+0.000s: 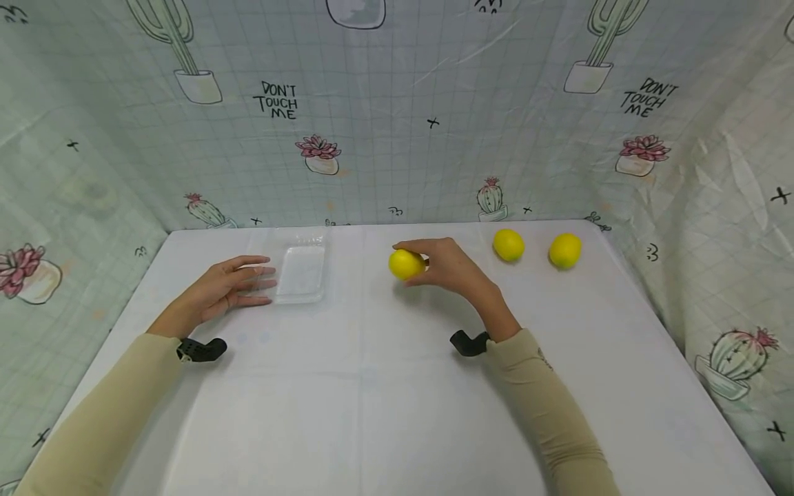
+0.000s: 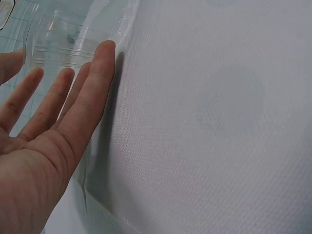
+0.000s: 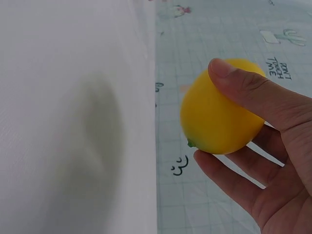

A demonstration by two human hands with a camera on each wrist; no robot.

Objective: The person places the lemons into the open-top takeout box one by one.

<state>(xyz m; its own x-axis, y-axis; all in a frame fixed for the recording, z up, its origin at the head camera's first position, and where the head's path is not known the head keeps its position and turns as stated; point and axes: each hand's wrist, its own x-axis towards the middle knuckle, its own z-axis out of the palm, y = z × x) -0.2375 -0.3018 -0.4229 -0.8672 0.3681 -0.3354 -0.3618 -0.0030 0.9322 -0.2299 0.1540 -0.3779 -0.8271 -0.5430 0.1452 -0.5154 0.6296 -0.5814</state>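
Note:
My right hand point(image 1: 443, 265) grips a yellow lemon point(image 1: 406, 264) between thumb and fingers, lifted over the table with its shadow below. In the right wrist view the lemon point(image 3: 222, 109) shows a small green stem tip. On the left, my left hand point(image 1: 232, 286) has its fingers spread and straight, the fingertips right at the side of a clear plastic container point(image 1: 300, 275). The left wrist view shows those fingers point(image 2: 92, 92) against the see-through wall of the container point(image 2: 61, 36).
Two more lemons, one point(image 1: 509, 245) and another point(image 1: 565, 251), lie at the back right of the white-covered table point(image 1: 372, 413). A printed cloth with cacti point(image 1: 397, 124) hangs behind and at both sides. Each wrist carries a black camera mount point(image 1: 469, 343).

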